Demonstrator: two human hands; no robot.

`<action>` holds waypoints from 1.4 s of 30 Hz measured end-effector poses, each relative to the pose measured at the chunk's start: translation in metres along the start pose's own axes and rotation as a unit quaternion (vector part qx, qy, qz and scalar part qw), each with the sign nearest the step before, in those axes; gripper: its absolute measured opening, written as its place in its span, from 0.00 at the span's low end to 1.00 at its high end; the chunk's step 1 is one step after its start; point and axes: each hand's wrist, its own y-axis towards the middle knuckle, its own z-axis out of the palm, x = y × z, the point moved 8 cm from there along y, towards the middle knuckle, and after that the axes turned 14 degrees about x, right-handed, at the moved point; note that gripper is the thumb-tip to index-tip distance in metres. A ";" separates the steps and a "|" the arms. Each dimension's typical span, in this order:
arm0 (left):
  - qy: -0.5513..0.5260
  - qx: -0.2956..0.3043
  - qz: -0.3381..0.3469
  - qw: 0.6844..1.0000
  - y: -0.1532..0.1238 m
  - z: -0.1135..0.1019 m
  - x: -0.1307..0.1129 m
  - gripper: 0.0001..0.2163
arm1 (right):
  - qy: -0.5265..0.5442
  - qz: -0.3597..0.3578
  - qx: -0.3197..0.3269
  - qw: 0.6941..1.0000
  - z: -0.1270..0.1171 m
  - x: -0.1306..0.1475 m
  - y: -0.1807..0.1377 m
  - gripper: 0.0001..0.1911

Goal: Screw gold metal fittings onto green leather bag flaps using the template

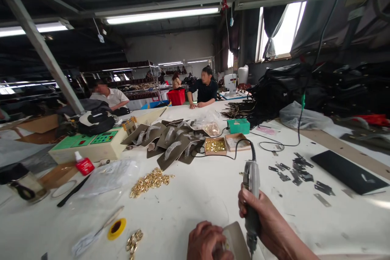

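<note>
My right hand is wrapped round an electric screwdriver, its bit pointing down and its cord rising from the top. At the bottom edge, my left hand has its fingers bent over a flat grey-brown panel. The tool's tip is close to the panel's right edge; I cannot tell whether they touch. Part of the panel is hidden by my fingers. To the left lie a few gold metal clasps and a larger heap of gold clasps.
Grey-brown panels with wrapped handles are piled mid-table beside a box of small gold parts. Metal plates and a black notebook lie right. Yellow tape and a red bottle lie left. A person sits across.
</note>
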 end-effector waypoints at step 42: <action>-0.066 0.072 -0.066 0.993 0.009 -0.033 -0.046 0.11 | -0.329 -0.022 0.004 0.944 0.037 -0.022 -0.006 0.16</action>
